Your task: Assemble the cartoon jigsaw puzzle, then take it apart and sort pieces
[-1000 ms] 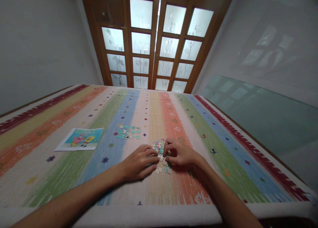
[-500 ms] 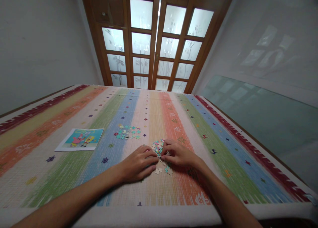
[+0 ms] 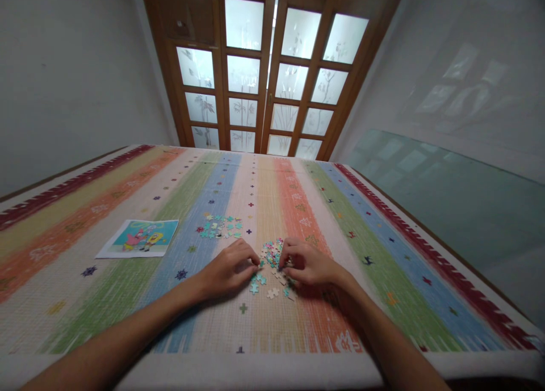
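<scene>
A heap of small jigsaw puzzle pieces (image 3: 271, 253) lies between my hands on the striped tablecloth. On the heap's left, my left hand (image 3: 232, 268) is closed in a pinch, a teal jigsaw puzzle piece (image 3: 261, 264) at its fingertips. My right hand (image 3: 310, 261) curls over the right edge of the heap, thumb and fingers drawn together; what they hold, if anything, is too small to make out. Several loose teal pieces (image 3: 254, 288) rest below the left fingertips, and a pale piece (image 3: 273, 293) lies face down nearer me.
Farther off to the left, a group of teal pieces (image 3: 234, 226) is spread out. A cartoon picture sheet (image 3: 142, 238) lies left of it. The striped tablecloth (image 3: 213, 328) covers the table. A wooden door with glass panes (image 3: 264, 96) stands beyond.
My left hand has drawn back left from the heap and its fingers have bent into a pinch, uncovering teal pieces. My right hand stays at the heap with little shift.
</scene>
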{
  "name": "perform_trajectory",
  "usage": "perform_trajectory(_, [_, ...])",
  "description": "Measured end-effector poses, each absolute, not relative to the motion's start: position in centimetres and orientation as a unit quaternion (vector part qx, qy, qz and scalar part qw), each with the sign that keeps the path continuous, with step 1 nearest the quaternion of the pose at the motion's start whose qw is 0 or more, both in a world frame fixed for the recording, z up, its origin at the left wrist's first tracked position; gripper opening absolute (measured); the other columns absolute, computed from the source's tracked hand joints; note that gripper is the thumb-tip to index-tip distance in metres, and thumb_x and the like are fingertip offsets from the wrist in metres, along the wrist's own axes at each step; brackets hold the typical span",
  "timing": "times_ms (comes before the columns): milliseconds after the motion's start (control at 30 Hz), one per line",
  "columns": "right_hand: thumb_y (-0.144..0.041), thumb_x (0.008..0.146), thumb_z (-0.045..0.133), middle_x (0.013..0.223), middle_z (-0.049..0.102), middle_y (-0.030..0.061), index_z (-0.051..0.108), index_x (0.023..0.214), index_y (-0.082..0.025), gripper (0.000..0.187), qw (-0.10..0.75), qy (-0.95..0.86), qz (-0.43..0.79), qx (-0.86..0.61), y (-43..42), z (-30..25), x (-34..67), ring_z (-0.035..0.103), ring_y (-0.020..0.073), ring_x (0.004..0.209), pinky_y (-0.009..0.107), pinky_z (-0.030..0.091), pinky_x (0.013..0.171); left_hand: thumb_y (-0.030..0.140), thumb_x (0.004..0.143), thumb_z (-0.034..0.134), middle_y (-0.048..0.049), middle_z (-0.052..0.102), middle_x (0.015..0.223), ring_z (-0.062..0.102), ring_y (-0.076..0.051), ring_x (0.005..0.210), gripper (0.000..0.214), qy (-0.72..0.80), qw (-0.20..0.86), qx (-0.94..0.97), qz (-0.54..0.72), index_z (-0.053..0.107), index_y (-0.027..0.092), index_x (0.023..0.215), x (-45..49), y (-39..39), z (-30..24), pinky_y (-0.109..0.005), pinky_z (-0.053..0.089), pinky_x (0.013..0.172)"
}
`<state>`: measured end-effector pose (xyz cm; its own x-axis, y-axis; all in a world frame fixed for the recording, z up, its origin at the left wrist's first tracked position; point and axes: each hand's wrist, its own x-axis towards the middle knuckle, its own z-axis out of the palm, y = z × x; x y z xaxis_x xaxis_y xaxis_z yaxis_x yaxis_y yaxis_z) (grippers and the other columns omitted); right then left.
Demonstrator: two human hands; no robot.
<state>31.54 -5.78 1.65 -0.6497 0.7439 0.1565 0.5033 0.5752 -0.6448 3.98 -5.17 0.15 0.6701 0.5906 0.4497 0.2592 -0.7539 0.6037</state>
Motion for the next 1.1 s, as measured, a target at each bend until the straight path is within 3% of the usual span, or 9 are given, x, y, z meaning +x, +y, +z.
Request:
perform_trajectory(400, [-0.017, 0.073, 0.082, 0.093, 0.060, 0.0036, 0.079, 0.089, -0.019, 0.017, 0.141, -0.871, 0.304, -0.359, -5.9, 1.4, 31.8, 0.059, 0.0183, 0.088, 0.032, 0.048, 0.081, 0.020, 0.101, 0.053, -0.0061, 0.067, 0.094, 0.058, -0.022, 0.096, 0.015, 0.220, 0.265, 0.900, 0.267, 0.068, 0.021, 0.101, 4.2, -5.7, 0.2, -0.038, 0.048, 0.088])
perform_trajectory(567, [-0.019, 0.083, 0.077, 0.087, 0.062, 0.0036, 0.078, 0.084, -0.019, 0.002, 0.164, -0.869, 0.308, -0.351, -5.9, 1.7, 31.7, 0.060, 0.0185, 0.084, 0.033, 0.048, 0.079, 0.017, 0.100, 0.055, -0.0076, 0.064, 0.101, 0.058, -0.022, 0.099, 0.017, 0.215, 0.242, 0.905, 0.276, 0.071, 0.021, 0.102, 4.1, -5.7, -0.1, -0.036, 0.050, 0.087])
perform_trajectory(667, [-0.020, 0.087, 0.074, 0.084, 0.064, 0.0036, 0.077, 0.081, -0.020, 0.006, 0.184, -0.863, 0.310, -0.354, -5.9, 1.8, 31.6, 0.060, 0.0186, 0.083, 0.033, 0.048, 0.077, 0.016, 0.099, 0.057, -0.0080, 0.063, 0.104, 0.059, -0.022, 0.098, 0.015, 0.214, 0.233, 0.905, 0.286, 0.071, 0.021, 0.101, 4.1, -5.9, -0.2, -0.036, 0.051, 0.086])
perform_trajectory(867, [-0.022, 0.091, 0.067, 0.080, 0.071, 0.0019, 0.078, 0.093, -0.021, 0.011, 0.211, -0.831, 0.378, -0.348, -6.0, 1.2, 30.5, 0.060, 0.0155, 0.074, 0.029, 0.045, 0.070, 0.023, 0.101, 0.062, -0.0085, 0.067, 0.106, 0.060, -0.023, 0.100, 0.023, 0.186, 0.239, 0.903, 0.304, 0.065, 0.021, 0.124, 4.4, -6.2, 0.1, -0.037, 0.051, 0.087])
perform_trajectory(1100, [-0.040, 0.088, 0.077, 0.081, 0.070, 0.0027, 0.068, 0.101, -0.018, 0.027, 0.283, -0.718, 0.528, -0.355, -6.9, 0.4, 28.8, 0.064, 0.0148, 0.075, 0.028, 0.048, 0.071, 0.028, 0.102, 0.064, -0.0081, 0.069, 0.101, 0.060, -0.021, 0.095, 0.023, 0.149, 0.190, 0.902, 0.359, 0.063, 0.020, 0.124, 4.1, -5.6, 0.0, -0.034, 0.050, 0.081])
